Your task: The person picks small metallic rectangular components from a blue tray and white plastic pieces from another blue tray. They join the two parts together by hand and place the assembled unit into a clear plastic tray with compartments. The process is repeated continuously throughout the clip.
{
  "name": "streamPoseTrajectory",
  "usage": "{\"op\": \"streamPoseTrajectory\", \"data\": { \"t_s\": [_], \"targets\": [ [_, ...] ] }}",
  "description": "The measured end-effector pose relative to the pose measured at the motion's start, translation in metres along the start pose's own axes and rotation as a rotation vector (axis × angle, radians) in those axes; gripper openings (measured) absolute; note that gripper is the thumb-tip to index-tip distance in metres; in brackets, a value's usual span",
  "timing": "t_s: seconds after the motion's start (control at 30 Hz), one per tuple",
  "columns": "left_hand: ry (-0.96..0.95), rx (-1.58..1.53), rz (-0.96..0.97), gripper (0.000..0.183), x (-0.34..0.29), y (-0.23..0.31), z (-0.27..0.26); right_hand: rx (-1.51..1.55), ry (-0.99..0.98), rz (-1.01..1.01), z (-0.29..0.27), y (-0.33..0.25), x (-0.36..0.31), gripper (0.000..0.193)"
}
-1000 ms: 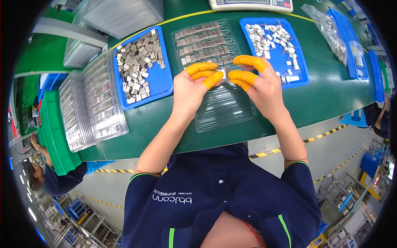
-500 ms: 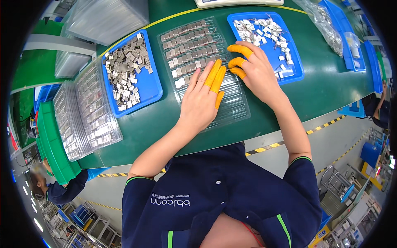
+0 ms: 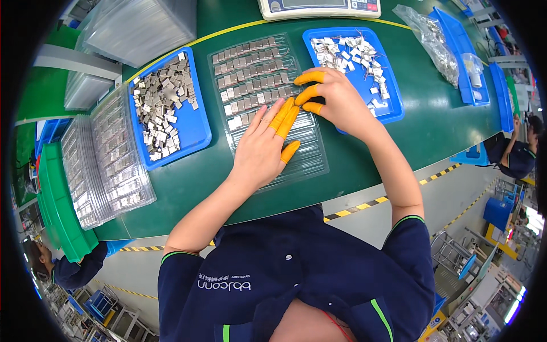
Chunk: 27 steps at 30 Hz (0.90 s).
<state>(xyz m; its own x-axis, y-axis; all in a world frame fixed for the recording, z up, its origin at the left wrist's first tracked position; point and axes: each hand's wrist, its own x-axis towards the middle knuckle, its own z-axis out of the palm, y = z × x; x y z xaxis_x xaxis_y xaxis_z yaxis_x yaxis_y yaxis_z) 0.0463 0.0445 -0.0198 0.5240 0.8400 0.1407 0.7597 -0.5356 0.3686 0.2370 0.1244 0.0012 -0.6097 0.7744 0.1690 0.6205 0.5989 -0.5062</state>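
My left hand (image 3: 257, 143) lies flat over a clear plastic blister tray (image 3: 310, 162). Its fingers are stretched out, with yellow finger cots on some and the thumb spread away. Rows of small grey metal-cased connectors (image 3: 250, 74) fill the tray's far part, while its near slots show bare plastic. At the tray's right edge my right hand (image 3: 342, 101), also in yellow cots, bends its fingertips close together by the left fingertips. Whatever sits between those tips is too small to make out.
Left of the tray, a blue bin (image 3: 196, 128) holds loose grey and silver parts; right, another blue bin (image 3: 393, 108) holds white wired connectors. Stacked blister trays (image 3: 108, 165) and a green bin (image 3: 64, 199) stand far left. A scale (image 3: 319, 7) and a plastic bag (image 3: 430, 40) lie beyond.
The whole view has shifted slightly. My left thumb has spread away from the fingers. My right fingertips have moved left onto the tray's edge, nearer the left fingertips.
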Motion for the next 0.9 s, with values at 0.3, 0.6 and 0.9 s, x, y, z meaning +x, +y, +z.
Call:
{"op": "streamPoseTrajectory", "data": {
  "t_s": [0.3, 0.6, 0.9],
  "targets": [
    [-0.126, -0.148, 0.119, 0.066, -0.013, 0.018, -0.022, -0.141, 0.267, 0.611, -0.035, 0.015, -0.047, 0.036],
    [-0.119, -0.135, 0.135, 0.062, -0.032, 0.01, -0.008, -0.167, 0.102, 0.706, -0.028, -0.002, -0.045, 0.041],
    [0.187, -0.158, 0.009, 0.052, -0.041, -0.004, -0.021, -0.128, 0.198, 0.719, -0.012, 0.009, -0.026, 0.022]
  ]
}}
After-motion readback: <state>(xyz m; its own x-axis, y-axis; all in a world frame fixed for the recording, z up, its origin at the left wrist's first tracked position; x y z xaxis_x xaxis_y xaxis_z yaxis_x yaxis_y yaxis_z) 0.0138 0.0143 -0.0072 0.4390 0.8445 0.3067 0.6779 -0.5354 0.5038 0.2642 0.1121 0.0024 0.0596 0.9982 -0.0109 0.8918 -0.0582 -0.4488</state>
